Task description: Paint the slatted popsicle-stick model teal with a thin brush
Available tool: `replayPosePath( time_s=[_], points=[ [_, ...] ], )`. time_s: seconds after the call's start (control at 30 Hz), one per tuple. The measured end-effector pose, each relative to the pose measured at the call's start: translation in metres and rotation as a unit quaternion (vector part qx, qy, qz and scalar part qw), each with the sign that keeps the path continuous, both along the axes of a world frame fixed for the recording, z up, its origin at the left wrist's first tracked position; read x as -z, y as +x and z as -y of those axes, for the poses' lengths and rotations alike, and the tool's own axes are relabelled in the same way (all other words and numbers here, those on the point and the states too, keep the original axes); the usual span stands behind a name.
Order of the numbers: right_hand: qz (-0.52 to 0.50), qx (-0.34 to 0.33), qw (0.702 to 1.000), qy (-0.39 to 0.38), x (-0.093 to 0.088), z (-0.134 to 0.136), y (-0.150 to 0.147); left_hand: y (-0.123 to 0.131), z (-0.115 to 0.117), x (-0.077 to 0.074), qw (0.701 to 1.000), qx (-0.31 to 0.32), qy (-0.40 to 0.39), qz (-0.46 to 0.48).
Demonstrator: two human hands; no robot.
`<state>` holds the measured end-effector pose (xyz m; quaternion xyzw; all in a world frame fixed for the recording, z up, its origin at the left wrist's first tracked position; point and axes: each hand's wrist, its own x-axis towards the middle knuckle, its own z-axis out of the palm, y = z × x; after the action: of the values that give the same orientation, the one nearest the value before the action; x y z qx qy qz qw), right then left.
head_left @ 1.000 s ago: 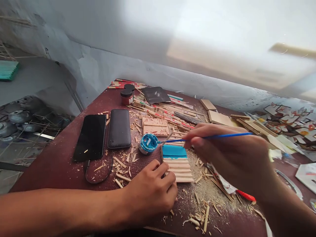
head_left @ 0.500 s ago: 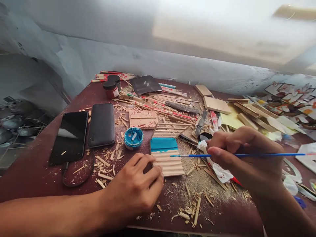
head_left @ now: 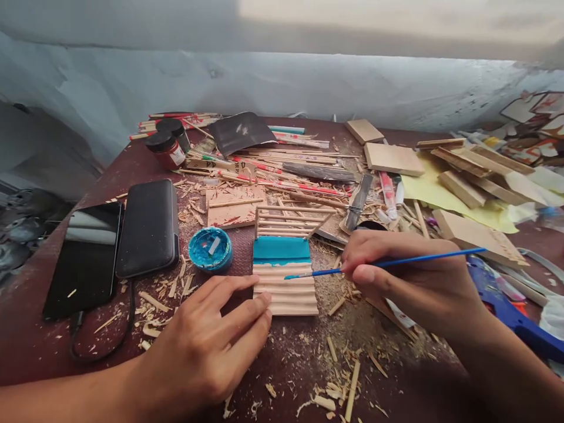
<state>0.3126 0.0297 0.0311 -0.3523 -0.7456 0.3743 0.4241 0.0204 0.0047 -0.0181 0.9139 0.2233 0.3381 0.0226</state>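
A small ridged panel of wooden sticks lies on the dark red table; its far strip is painted teal, the rest is bare wood. My right hand pinches a thin blue paintbrush, whose wet tip rests on the panel just below the painted strip. My left hand lies flat with fingers stretched out, the fingertips touching the panel's near left corner. A small open pot of teal paint stands just left of the panel.
Two dark phones lie at the left, one with a cable. Red-lidded jars, loose sticks, sandpaper and wood blocks crowd the back. A blue glue gun lies at right. Shavings and sawdust cover the front.
The brush left the paint pot and came down onto the panel. My left hand went from curled at the panel's edge to flat and stretched out. The view tilted down.
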Motion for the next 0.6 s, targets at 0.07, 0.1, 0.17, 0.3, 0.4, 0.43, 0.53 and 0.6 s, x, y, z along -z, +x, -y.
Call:
replayPosePath(
  time_s=[0.07, 0.1, 0.17, 0.3, 0.4, 0.43, 0.53, 0.6],
  points=[
    [0.005, 0.008, 1.0, -0.015, 0.003, 0.001, -0.003, 0.0, 0.002, 0.001, 1.0, -0.003, -0.008, 0.003],
    [0.006, 0.01, 1.0, -0.02, 0.005, 0.0, -0.005, 0.0, 0.002, 0.001, 1.0, -0.005, -0.007, 0.004],
    [0.01, 0.005, 1.0, -0.019, 0.007, 0.0, -0.008, -0.001, 0.001, -0.004, 1.0, -0.008, -0.004, 0.0],
    [0.033, -0.011, 0.999, -0.004, 0.013, 0.0, -0.013, -0.003, -0.004, -0.016, 0.999, 0.0, -0.009, -0.05],
    [0.058, -0.007, 0.998, -0.003, 0.016, 0.002, -0.014, -0.002, -0.005, -0.017, 0.999, -0.003, -0.003, -0.04],
    [0.067, -0.003, 0.998, -0.003, 0.016, 0.003, -0.014, -0.002, -0.005, -0.017, 0.999, -0.005, -0.001, -0.038],
    [0.091, 0.014, 0.996, 0.008, 0.016, 0.004, -0.014, -0.002, -0.003, -0.016, 0.999, -0.011, -0.003, -0.041],
    [0.091, 0.018, 0.996, 0.016, 0.016, 0.004, -0.014, -0.002, -0.002, -0.016, 0.999, -0.01, -0.009, -0.052]
  ],
)
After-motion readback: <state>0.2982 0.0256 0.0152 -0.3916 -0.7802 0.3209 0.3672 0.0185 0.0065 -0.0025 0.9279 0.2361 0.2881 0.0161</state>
